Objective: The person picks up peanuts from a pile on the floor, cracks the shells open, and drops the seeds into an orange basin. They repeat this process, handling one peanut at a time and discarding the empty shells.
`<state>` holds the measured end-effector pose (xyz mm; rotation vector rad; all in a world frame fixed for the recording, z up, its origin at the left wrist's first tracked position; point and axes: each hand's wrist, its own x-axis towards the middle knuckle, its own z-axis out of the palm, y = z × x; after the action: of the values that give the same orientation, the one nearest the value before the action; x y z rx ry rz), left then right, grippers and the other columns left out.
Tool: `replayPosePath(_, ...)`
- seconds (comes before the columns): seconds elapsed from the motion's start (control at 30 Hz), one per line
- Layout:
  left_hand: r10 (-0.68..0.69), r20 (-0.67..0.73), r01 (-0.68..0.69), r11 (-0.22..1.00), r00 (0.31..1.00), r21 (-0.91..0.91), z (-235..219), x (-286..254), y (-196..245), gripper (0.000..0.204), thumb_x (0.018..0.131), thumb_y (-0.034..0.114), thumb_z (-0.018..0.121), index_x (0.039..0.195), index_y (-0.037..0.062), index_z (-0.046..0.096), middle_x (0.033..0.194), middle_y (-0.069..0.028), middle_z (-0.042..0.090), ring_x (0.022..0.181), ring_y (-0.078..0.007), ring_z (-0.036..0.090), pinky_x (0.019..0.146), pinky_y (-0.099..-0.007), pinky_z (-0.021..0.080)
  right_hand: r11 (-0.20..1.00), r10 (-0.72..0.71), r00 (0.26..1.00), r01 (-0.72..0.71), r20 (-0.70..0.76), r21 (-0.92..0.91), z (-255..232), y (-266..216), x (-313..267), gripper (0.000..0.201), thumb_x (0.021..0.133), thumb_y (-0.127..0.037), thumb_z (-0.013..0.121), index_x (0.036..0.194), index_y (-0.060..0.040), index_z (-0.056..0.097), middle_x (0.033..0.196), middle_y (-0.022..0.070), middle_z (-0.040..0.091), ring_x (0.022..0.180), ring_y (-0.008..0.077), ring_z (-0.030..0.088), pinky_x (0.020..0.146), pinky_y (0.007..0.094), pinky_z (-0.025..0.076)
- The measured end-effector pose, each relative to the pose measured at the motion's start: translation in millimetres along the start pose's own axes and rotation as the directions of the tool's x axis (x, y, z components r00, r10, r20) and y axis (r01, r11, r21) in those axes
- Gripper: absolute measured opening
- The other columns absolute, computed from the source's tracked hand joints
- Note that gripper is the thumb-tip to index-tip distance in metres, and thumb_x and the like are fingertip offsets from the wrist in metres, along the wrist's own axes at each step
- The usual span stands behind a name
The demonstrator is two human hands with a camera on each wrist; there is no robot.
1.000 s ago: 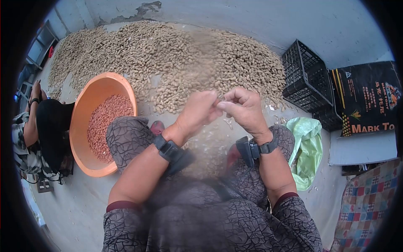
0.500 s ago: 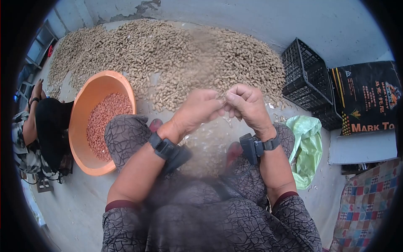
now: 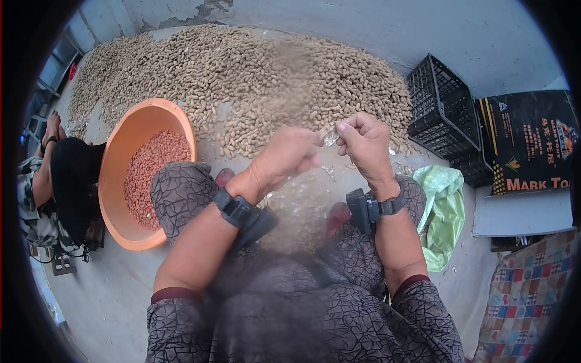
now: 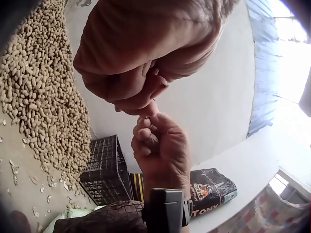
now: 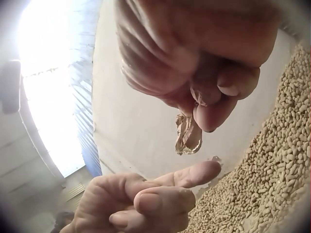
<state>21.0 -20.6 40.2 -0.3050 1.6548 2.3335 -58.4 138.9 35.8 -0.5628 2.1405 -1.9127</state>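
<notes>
My right hand pinches an opened peanut shell between thumb and fingers, in front of me above the floor. In the right wrist view the peanut shell hangs down from those fingertips, its hollow inside showing. My left hand is close on the left of the shell, slightly blurred. In the right wrist view the left hand has its index finger stretched out and its other fingers curled in; I cannot tell whether they hold kernels. Beyond both hands spreads a large heap of unshelled peanuts.
An orange basin with reddish shelled peanuts stands by my left knee. Empty shells litter the floor between my feet. To the right are a green bag, black crates and a printed black sack. Another person sits far left.
My hands were together at the fingertips and have come slightly apart. The right hand has risen a little, and the opened shell now shows in its pinch.
</notes>
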Motion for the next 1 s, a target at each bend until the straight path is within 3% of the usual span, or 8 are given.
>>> replayPosePath(0.1, -0.05, -0.103, 0.047, 0.998, 0.993, -0.037, 1.2, -3.4, 5.8, 0.01, 0.083, 0.003, 0.047, 0.083, -0.0006, 0.056, 0.068, -0.0038, 0.056, 0.044, -0.003, 0.041, 0.037, -0.016, 0.026, 0.999, 0.04, 0.999, -0.04, -0.037, -0.01, -12.6, -7.5, 4.9, 0.014, 0.081, -0.01, 0.061, 0.075, 0.002, 0.06, 0.063, 0.004, 0.059, 0.053, 0.0085, 0.056, 0.045, 0.0225, 0.045)
replayPosePath(0.17, 0.088, 0.006, -0.085, 0.974, 0.996, -0.209, -8.6, -2.9, 4.7, 0.014, 0.088, 0.009, 0.049, 0.087, -0.0014, 0.058, 0.066, -0.0017, 0.054, 0.044, -0.0027, 0.04, 0.037, -0.0155, 0.026, 0.997, 0.041, 0.999, -0.04, 0.017, -0.072, -19.1, -7.8, 7.8, 0.023, 0.083, -0.019, 0.061, 0.075, 0.003, 0.061, 0.062, 0.0058, 0.06, 0.049, 0.0101, 0.056, 0.044, 0.0223, 0.044)
replayPosePath(0.23, 0.106, 0.0, -0.103, 0.965, 0.994, -0.241, -9.2, -4.1, 7.3, 0.016, 0.089, 0.013, 0.05, 0.089, -0.0017, 0.058, 0.065, -0.0009, 0.053, 0.045, -0.0026, 0.04, 0.037, -0.0151, 0.027, 0.906, 0.401, 0.865, -0.325, 0.3, -0.272, -21.2, -20.9, 3.8, 0.033, 0.089, -0.029, 0.056, 0.074, 0.0004, 0.06, 0.058, 0.0051, 0.058, 0.044, 0.008, 0.052, 0.039, 0.0191, 0.038)
replayPosePath(0.4, 0.168, 0.024, -0.159, 0.963, 0.985, -0.218, -1.7, -4.9, 6.2, 0.02, 0.091, 0.016, 0.051, 0.094, -0.0021, 0.06, 0.065, 0.0001, 0.054, 0.047, -0.0022, 0.041, 0.041, -0.0135, 0.03, 0.908, 0.403, 0.861, -0.418, 0.311, -0.02, -13.5, -12.9, 3.6, 0.052, 0.093, -0.045, 0.041, 0.081, 0.0022, 0.058, 0.062, 0.0103, 0.06, 0.04, 0.0092, 0.052, 0.028, 0.0176, 0.03)
replayPosePath(0.63, 0.234, 0.073, -0.244, 0.889, 0.969, 0.388, 19.4, 1.0, -11.1, 0.021, 0.087, 0.015, 0.056, 0.102, 0.0027, 0.065, 0.067, 0.0015, 0.06, 0.051, -0.0032, 0.047, 0.048, -0.0201, 0.039, 0.874, 0.439, 0.863, -0.474, 0.249, 0.103, 1.0, -2.6, 3.7, 0.042, 0.092, -0.036, 0.044, 0.077, 0.0001, 0.058, 0.06, 0.008, 0.058, 0.042, 0.0122, 0.05, 0.034, 0.0219, 0.034)
replayPosePath(0.7, 0.423, 0.091, -0.339, 0.558, 0.901, 0.758, 23.4, 0.8, -14.2, 0.017, 0.084, 0.015, 0.059, 0.094, 0.0048, 0.068, 0.059, -0.0013, 0.057, 0.049, -0.0056, 0.048, 0.048, -0.0265, 0.04, 0.864, 0.448, 0.868, -0.482, 0.212, 0.146, 7.0, 7.0, 2.6, 0.039, 0.093, -0.033, 0.042, 0.077, -0.0009, 0.057, 0.061, 0.0076, 0.056, 0.044, 0.0115, 0.047, 0.036, 0.0228, 0.034)
replayPosePath(0.93, 0.594, 0.138, -0.38, 0.305, 0.793, 0.873, 17.8, 2.8, -18.9, 0.013, 0.082, 0.015, 0.061, 0.082, 0.0051, 0.07, 0.055, -0.0027, 0.054, 0.049, -0.008, 0.049, 0.049, -0.0317, 0.042, 0.796, 0.502, 0.837, -0.546, 0.219, 0.261, 12.5, 14.8, 2.7, 0.038, 0.093, -0.032, 0.042, 0.077, -0.0012, 0.056, 0.066, 0.0098, 0.057, 0.049, 0.0118, 0.049, 0.037, 0.0236, 0.035)
replayPosePath(1.0, 0.468, 0.042, -0.332, 0.559, 0.883, 0.76, 12.6, 2.6, -8.0, 0.015, 0.084, 0.017, 0.06, 0.085, 0.0048, 0.069, 0.055, -0.0015, 0.054, 0.047, -0.0064, 0.046, 0.045, -0.0261, 0.038, 0.801, 0.368, 0.878, -0.467, 0.307, 0.375, 2.9, 13.1, 7.2, 0.036, 0.092, -0.031, 0.044, 0.08, -0.001, 0.057, 0.07, 0.0099, 0.059, 0.051, 0.0125, 0.052, 0.038, 0.0232, 0.035)
